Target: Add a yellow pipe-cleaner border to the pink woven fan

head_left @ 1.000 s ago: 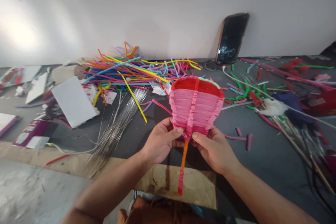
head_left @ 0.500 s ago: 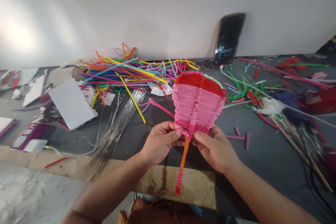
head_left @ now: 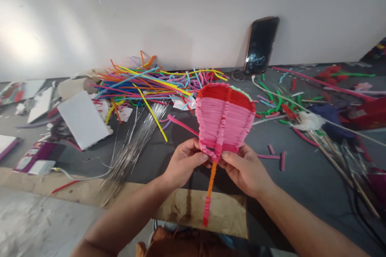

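Between my two hands stands a fan-shaped pipe-cleaner piece (head_left: 211,118), pink with a red band on top, a ridge down its middle and a pale green bit on its upper right edge. Its thin orange stem (head_left: 212,178) hangs below, ending in pink. My left hand (head_left: 187,162) pinches the lower left corner, thumb in front. My right hand (head_left: 245,168) grips the base right of the stem, thumb in front and fingers behind. A loose pink pipe-cleaner end (head_left: 182,124) sticks out to the left. The fingertips behind the piece are partly hidden.
A heap of coloured pipe cleaners (head_left: 144,82) lies at the back, with a bundle of thin wires (head_left: 135,144) before it. A phone (head_left: 261,45) leans on the wall, its white cable (head_left: 295,106) running right. A white box (head_left: 83,120) sits left; green and red scraps (head_left: 279,98) lie right.
The fan-shaped piece has shifted very slightly left and its top leans a little more left. Both hands keep their hold; the left fingers have moved slightly at the corner.
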Available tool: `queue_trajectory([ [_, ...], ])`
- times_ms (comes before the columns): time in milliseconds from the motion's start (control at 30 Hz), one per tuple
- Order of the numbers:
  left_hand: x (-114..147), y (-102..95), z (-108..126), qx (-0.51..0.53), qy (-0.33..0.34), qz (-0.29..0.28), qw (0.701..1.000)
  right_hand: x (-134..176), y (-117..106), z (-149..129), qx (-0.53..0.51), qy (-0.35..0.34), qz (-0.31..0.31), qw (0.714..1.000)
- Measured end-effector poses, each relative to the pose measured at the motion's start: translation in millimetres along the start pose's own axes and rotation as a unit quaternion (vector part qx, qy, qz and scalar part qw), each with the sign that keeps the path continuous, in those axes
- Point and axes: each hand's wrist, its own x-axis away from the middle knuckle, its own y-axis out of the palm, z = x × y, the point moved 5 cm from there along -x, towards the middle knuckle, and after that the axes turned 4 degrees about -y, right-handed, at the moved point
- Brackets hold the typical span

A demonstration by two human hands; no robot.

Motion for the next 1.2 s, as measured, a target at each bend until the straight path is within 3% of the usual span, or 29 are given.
queue_trajectory([
  [400,3.6,1.0,3.4,-0.114,-0.03,0.034,0.992,-5.0,-9.3,-2.5,0.055,-0.079,0.02,0.995],
  [733,-2.3,-2.2,-2.9,0.022,-0.147,0.008,0.989,-7.8,-10.3,-3.7,0.032,-0.065,0.028,0.997],
  [1067,-4.2,-3.0,-5.0,0.021,-0.152,-0.013,0.988,-3.9,-7.4,-4.1,0.037,-0.057,0.017,0.998],
  [1200,-6.5,-3.6,-4.7,-0.007,-0.108,-0.012,0.994,-3.7,-8.3,-1.1,0.058,-0.065,0.003,0.996],
])
